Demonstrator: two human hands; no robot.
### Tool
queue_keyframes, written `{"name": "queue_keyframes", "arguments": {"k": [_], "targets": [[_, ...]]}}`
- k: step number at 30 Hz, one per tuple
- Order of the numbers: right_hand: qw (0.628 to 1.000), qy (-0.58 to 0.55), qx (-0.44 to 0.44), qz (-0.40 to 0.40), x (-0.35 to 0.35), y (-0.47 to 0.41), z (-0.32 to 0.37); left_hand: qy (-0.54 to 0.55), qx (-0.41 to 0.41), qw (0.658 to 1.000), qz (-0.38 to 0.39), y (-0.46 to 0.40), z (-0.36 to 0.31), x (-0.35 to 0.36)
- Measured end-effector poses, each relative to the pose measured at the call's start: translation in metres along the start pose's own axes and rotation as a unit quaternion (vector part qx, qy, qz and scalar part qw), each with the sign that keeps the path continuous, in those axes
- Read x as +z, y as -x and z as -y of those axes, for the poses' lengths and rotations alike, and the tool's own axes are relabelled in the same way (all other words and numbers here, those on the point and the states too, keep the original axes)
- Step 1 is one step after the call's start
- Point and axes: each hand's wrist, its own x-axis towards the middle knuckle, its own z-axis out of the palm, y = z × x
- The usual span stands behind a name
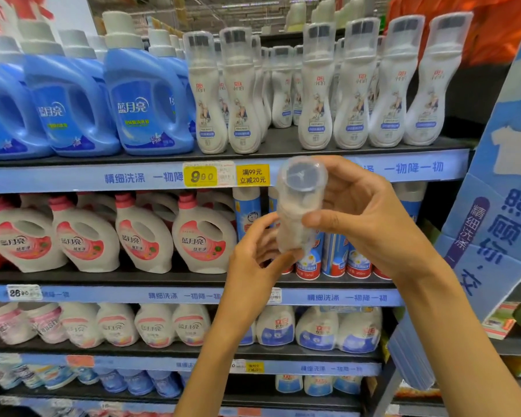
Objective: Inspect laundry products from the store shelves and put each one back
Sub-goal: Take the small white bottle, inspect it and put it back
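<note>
A slim white bottle [295, 206] with a clear cap is held up in front of the shelves, its cap tilted toward me. My right hand [364, 218] grips its upper half, thumb across the front. My left hand [253, 260] holds the lower end, fingers curled round it. On the top shelf [283, 145] directly behind stands a row of matching white bottles [316, 94], with a gap in the row at about the middle.
Blue detergent jugs [145, 97] fill the top shelf's left side. White-and-pink jugs [202, 236] and spray cans [334, 257] stand on the second shelf, more bottles below. A blue cardboard display panel [500, 182] leans at the right. Price tags [202, 176] hang on the shelf edge.
</note>
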Motion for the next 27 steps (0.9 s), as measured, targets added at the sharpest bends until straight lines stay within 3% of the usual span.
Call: {"name": "queue_keyframes", "arguments": {"k": [5,10,13,21,27], "targets": [[0.996,0.034,-0.013,-0.081,-0.001,-0.030,0.015,-0.032,0.032,0.998,-0.032,-0.017,-0.012,0.003],[0.981,0.103,-0.081,-0.146,0.002,-0.069,0.033,-0.140,0.118,0.972,-0.149,-0.054,-0.038,0.006],[0.970,0.128,-0.116,-0.174,0.002,-0.088,0.039,-0.150,0.151,0.958,-0.194,-0.074,-0.049,0.006],[0.933,0.244,-0.133,-0.228,-0.007,-0.127,0.027,-0.160,0.139,0.941,-0.263,-0.107,-0.043,0.013],[0.890,0.333,-0.173,-0.260,-0.011,-0.131,0.019,-0.206,0.175,0.918,-0.289,-0.110,-0.037,0.018]]}}
